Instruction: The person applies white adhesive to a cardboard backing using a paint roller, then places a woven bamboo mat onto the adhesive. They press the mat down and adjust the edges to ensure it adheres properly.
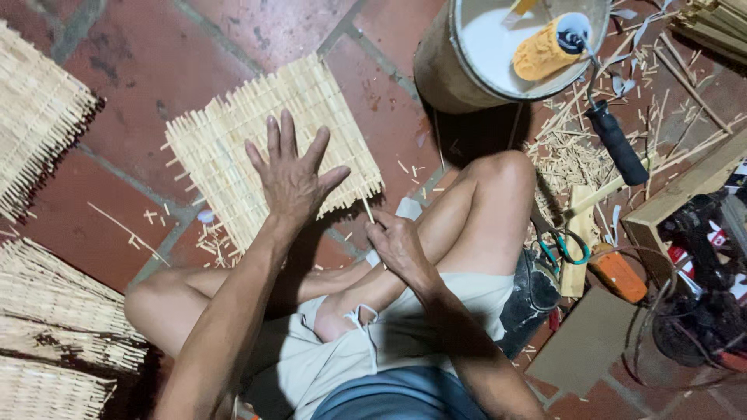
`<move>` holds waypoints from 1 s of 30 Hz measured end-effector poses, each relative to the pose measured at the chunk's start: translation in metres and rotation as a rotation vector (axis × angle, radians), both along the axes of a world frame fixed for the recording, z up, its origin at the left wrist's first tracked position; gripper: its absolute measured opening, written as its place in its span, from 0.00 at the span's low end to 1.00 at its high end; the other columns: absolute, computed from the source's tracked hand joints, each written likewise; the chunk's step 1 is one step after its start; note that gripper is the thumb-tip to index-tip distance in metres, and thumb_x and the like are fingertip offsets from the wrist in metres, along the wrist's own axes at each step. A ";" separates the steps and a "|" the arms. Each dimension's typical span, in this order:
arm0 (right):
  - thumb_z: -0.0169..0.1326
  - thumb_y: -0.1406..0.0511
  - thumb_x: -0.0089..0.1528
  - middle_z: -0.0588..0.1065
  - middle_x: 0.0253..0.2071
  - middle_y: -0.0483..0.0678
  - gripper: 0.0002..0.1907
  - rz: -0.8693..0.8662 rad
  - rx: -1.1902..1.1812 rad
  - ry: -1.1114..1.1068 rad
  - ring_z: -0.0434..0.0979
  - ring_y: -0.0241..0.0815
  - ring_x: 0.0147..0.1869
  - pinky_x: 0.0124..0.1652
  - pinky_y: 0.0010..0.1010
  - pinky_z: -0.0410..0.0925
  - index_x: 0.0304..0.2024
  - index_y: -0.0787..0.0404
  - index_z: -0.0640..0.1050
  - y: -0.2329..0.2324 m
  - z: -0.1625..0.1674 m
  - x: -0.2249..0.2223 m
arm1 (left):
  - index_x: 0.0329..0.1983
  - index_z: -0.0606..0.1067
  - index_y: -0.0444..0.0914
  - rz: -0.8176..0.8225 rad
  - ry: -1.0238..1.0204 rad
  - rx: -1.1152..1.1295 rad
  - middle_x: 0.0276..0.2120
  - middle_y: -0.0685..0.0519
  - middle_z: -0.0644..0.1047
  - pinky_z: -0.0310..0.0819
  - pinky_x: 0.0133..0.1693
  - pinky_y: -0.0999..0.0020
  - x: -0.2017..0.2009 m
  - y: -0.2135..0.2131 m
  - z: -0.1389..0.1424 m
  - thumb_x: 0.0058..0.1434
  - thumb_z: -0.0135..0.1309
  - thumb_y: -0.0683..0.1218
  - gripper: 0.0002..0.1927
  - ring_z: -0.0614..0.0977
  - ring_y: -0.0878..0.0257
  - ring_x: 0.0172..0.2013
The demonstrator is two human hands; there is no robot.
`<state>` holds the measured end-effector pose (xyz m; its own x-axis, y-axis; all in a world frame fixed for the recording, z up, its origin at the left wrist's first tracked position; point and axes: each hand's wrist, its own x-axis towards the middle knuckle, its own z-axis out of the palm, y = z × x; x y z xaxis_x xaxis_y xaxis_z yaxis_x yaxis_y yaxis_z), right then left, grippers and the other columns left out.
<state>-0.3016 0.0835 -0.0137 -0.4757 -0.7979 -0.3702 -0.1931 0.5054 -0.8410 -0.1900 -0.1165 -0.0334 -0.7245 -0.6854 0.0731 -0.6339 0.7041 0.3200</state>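
Note:
A square woven mat of pale bamboo strips (233, 117) lies on the red tile floor in front of my crossed legs. My left hand (290, 175) rests flat on the mat's near part, fingers spread. My right hand (397, 241) is closed around a thin bamboo sliver (367, 210) at the mat's near right edge, beside my knee.
More woven mats lie at the far left (35, 117) and near left (54, 327). A bucket (467, 70) with a yellow paint roller (545, 50) stands at top right. Bamboo offcuts (576, 148), green-handled scissors (564, 249), wood blocks and a red power tool (700, 295) crowd the right.

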 end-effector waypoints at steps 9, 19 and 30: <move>0.55 0.65 0.64 0.76 0.26 0.57 0.14 0.007 -0.076 -0.066 0.77 0.45 0.24 0.28 0.36 0.69 0.50 0.63 0.80 0.006 -0.007 -0.010 | 0.71 0.70 0.55 0.016 -0.099 0.050 0.76 0.34 0.52 0.34 0.66 0.22 -0.010 0.003 0.004 0.57 0.60 0.72 0.40 0.50 0.36 0.75; 0.54 0.64 0.64 0.71 0.19 0.52 0.15 -0.086 0.053 -0.198 0.68 0.35 0.21 0.24 0.32 0.65 0.50 0.64 0.80 0.008 -0.006 -0.026 | 0.71 0.70 0.56 0.019 -0.124 0.038 0.75 0.35 0.52 0.34 0.65 0.22 -0.009 0.002 -0.001 0.54 0.60 0.73 0.42 0.50 0.36 0.74; 0.54 0.65 0.65 0.70 0.22 0.48 0.13 -0.062 0.013 -0.180 0.67 0.32 0.24 0.27 0.29 0.65 0.48 0.67 0.80 0.012 -0.022 -0.023 | 0.71 0.70 0.55 0.009 -0.097 0.032 0.76 0.36 0.51 0.35 0.65 0.21 -0.012 -0.001 0.003 0.58 0.60 0.71 0.39 0.50 0.35 0.74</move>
<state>-0.3242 0.0958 -0.0361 -0.4492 -0.7635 -0.4640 -0.0085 0.5230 -0.8523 -0.2020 -0.1172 -0.0308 -0.7210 -0.6927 -0.0190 -0.6691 0.6888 0.2790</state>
